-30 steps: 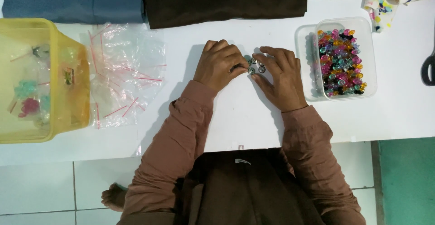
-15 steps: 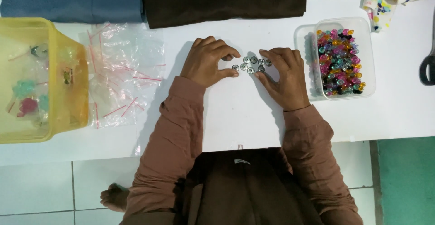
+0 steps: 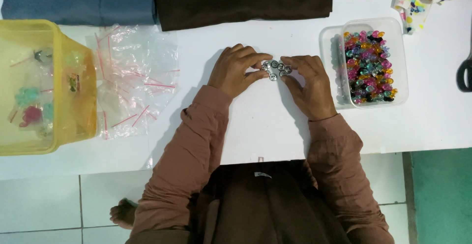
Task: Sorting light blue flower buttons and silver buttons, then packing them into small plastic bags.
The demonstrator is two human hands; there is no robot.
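Silver buttons (image 3: 275,69) lay clustered on the white counter (image 3: 255,121), their row running left to right. Since earlier, my left hand (image 3: 236,72) and right hand (image 3: 307,84) had closed in, fingers pinching them.

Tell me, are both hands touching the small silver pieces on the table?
Touching. In the head view, the left hand and right hand press their fingertips against the cluster of silver pieces from both sides, with no gap visible.
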